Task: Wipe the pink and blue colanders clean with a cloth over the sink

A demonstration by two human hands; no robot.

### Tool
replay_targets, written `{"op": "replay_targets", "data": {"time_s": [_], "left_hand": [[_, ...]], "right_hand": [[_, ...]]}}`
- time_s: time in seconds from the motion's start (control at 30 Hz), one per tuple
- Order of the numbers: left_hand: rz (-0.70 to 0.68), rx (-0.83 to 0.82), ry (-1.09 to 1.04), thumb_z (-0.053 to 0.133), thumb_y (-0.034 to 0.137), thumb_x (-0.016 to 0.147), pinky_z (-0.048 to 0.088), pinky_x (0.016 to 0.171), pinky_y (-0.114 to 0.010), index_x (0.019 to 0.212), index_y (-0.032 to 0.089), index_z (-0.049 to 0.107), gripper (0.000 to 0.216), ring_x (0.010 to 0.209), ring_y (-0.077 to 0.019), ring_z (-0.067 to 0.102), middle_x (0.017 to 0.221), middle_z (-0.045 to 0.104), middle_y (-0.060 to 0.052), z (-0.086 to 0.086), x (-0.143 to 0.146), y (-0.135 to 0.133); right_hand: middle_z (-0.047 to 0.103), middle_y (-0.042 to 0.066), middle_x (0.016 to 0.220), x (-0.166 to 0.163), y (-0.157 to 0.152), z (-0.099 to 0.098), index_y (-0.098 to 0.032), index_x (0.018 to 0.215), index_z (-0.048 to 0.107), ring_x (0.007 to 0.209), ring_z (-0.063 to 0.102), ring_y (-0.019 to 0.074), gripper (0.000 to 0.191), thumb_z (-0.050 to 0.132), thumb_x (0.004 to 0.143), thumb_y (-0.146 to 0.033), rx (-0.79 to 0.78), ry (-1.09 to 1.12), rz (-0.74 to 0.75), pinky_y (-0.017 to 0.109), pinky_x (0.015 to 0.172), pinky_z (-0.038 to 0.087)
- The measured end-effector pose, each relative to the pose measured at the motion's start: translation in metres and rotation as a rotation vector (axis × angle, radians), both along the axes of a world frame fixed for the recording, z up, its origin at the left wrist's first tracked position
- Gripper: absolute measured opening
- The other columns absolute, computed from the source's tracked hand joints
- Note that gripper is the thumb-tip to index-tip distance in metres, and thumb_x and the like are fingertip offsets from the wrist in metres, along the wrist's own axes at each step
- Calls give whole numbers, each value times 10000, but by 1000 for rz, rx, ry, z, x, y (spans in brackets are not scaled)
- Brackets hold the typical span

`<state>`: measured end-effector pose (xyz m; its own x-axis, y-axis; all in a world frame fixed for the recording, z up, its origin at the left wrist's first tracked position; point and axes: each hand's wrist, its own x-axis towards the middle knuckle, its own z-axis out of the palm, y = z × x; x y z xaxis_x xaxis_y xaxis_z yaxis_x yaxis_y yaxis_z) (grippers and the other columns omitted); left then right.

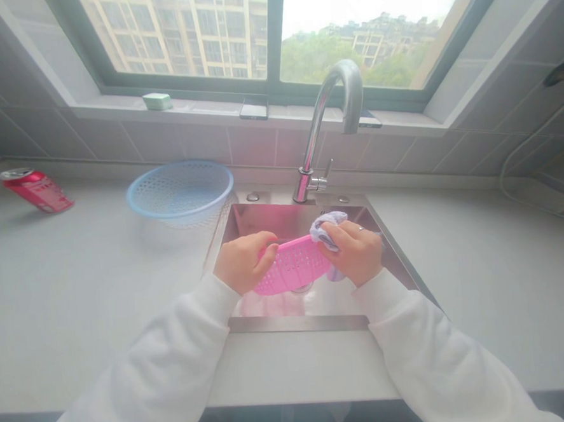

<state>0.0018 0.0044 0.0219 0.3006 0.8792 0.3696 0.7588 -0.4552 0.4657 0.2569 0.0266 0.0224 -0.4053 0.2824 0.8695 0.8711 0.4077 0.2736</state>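
Observation:
My left hand (244, 262) grips the left end of a pink perforated plastic strainer (292, 266), held tilted over a stainless steel sink (282, 220). My right hand (354, 252) presses a pale lilac cloth (328, 228) against the strainer's right end. Part of the cloth hangs below my fingers. Both hands are above the sink basin, and my white sleeves cover my forearms. The strainer's back face and the sink drain are mostly hidden.
A chrome gooseneck faucet (321, 116) rises behind the sink. On the white countertop (101, 298) stand a blue-rimmed mesh basket (178, 164) and a tipped red can (37, 191). A green box (157, 101) and a phone (253, 109) lie on the windowsill.

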Motion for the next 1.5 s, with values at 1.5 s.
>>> {"op": "replay_targets", "data": {"time_s": [1.5], "left_hand": [[-280, 210, -163, 403, 593, 1001, 344, 525, -264, 600, 187, 598, 604, 483, -118, 480, 501, 542, -3, 4, -23, 3]], "right_hand": [[754, 29, 829, 26, 15, -12, -223, 977, 786, 713, 686, 152, 242, 603, 833, -286, -218, 278, 20, 233, 645, 494]]}}
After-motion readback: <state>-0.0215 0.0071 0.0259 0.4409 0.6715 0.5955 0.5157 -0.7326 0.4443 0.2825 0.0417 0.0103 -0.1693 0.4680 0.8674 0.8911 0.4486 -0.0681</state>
